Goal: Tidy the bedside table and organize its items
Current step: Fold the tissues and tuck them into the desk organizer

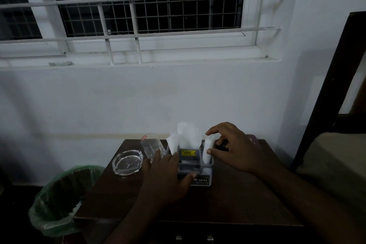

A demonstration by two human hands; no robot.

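A grey plastic organizer (pixel 200 172) with a yellow label stands mid-table on the dark wooden bedside table (pixel 227 200). White papers (pixel 188 136) stick up from its back slot. My left hand (pixel 168 176) wraps the organizer's left front side. A white rolled paper (pixel 207 150) stands in the right compartment, and my right hand (pixel 233 148) pinches it between thumb and forefinger. A clear drinking glass (pixel 151 145) and a glass ashtray (pixel 127 161) sit to the left of the organizer.
A bin lined with a green bag (pixel 59 200) stands on the floor left of the table. A dark object (pixel 251 138) lies behind my right hand. A bed with a dark frame (pixel 326 105) is at right. White wall and barred window behind.
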